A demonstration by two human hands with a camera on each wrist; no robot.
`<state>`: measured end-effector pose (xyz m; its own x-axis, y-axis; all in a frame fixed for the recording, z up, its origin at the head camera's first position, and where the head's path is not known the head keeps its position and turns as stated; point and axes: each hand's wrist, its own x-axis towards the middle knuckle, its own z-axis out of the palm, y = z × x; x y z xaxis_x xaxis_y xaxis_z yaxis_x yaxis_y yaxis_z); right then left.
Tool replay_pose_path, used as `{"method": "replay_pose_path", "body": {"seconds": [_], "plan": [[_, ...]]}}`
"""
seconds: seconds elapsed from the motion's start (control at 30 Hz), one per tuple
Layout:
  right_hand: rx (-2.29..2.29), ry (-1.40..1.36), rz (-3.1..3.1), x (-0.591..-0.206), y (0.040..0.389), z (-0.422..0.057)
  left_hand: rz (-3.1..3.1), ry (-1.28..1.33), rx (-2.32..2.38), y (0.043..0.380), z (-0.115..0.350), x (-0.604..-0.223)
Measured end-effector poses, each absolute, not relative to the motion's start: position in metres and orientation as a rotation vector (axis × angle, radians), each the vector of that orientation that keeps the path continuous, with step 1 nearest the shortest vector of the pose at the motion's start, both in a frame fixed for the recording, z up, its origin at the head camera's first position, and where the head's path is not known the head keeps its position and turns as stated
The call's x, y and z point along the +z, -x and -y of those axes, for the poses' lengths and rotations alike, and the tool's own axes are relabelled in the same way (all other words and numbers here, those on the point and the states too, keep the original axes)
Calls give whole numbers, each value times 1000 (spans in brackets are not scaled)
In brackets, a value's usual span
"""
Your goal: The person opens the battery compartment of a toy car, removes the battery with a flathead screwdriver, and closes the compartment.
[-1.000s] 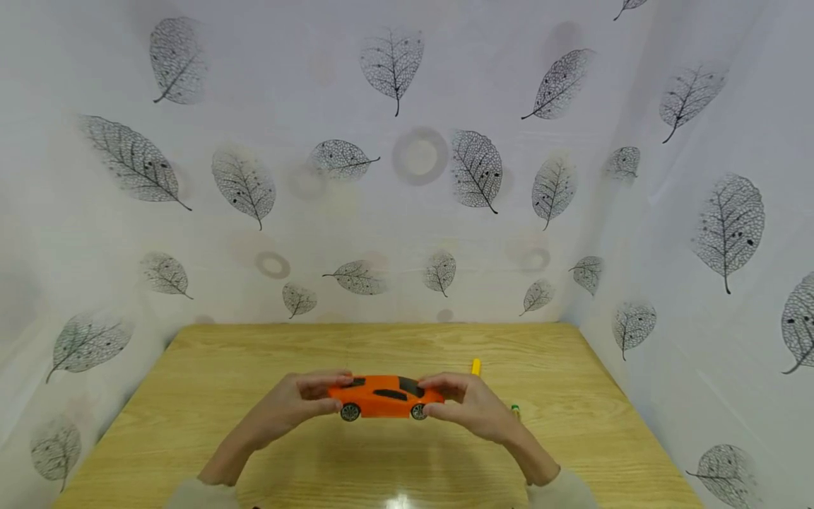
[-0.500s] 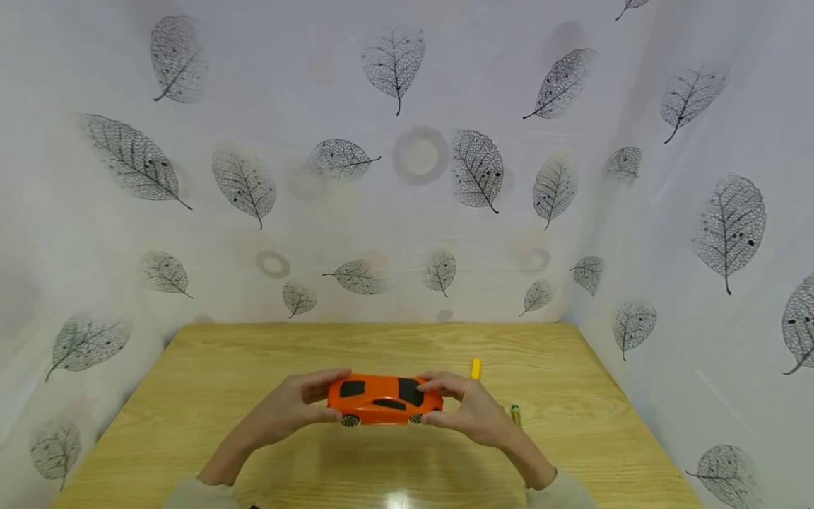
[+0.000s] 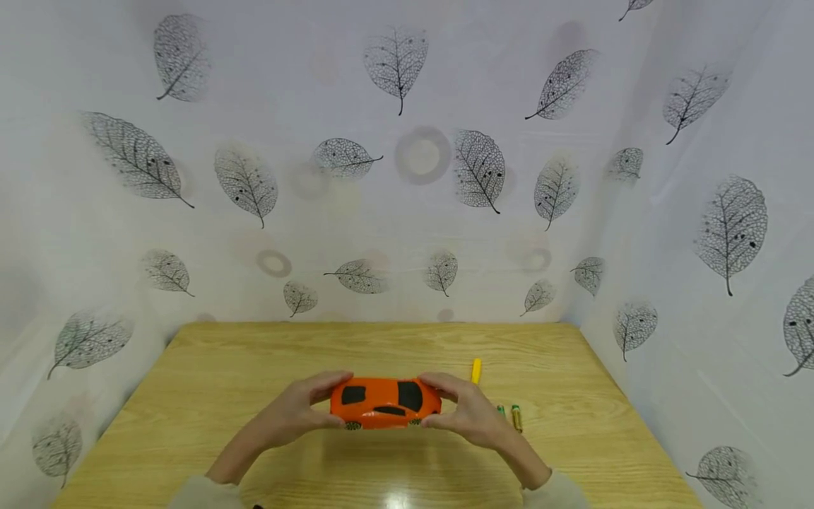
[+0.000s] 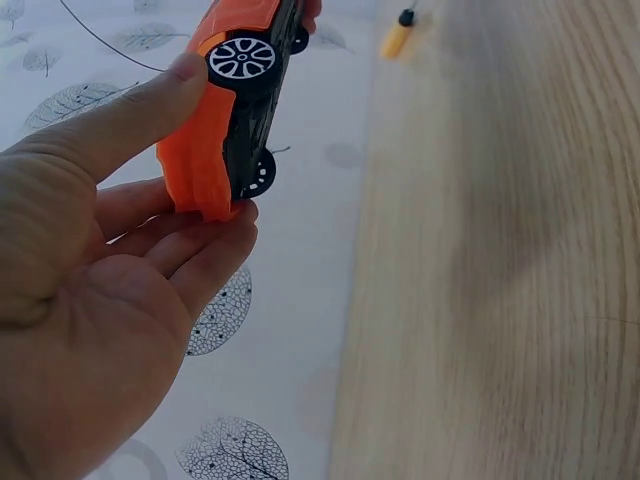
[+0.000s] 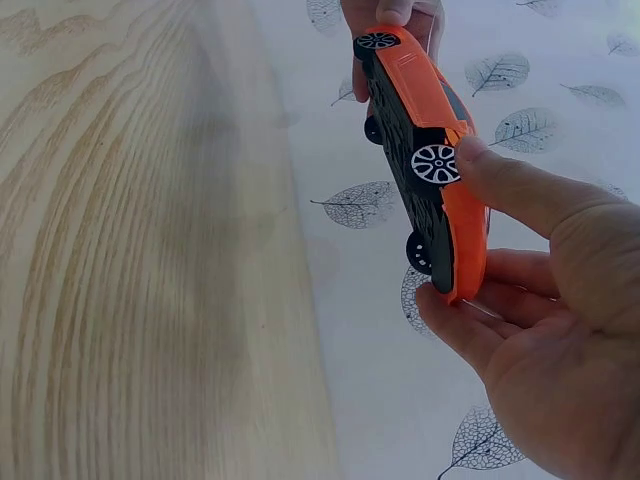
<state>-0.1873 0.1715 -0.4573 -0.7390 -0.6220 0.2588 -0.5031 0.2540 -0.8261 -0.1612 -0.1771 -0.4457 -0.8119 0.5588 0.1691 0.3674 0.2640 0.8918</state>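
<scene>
An orange toy car [image 3: 384, 401] with dark windows is held sideways above the table, its roof tipped toward the head camera. My left hand [image 3: 299, 410] grips the end at the left, thumb near a wheel and fingers on the far side. At the other end my right hand [image 3: 467, 411] pinches the car the same way. Both wrist views show its black underside [image 5: 405, 150] and silver-spoked wheels; in the left wrist view the thumb [image 4: 185, 85] lies beside one wheel [image 4: 241, 58].
Behind my right hand a yellow-handled screwdriver [image 4: 398, 38] lies on the wooden table [image 3: 242, 353]. Near my right wrist are two small batteries, one a green and gold battery [image 3: 516, 418]. A white leaf-print curtain [image 3: 407, 233] stands along the back and sides.
The car has rolled in my hands from showing its side to showing its roof and windows. Both hands keep their grip at its ends, and the batteries show more fully.
</scene>
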Motion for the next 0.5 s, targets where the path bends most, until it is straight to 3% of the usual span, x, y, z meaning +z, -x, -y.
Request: {"method": "replay_pose_path", "body": {"seconds": [0.5], "plan": [[-1383, 1011, -2425, -474, 193, -170, -2451, -849, 1451, 168, 172, -459]]}}
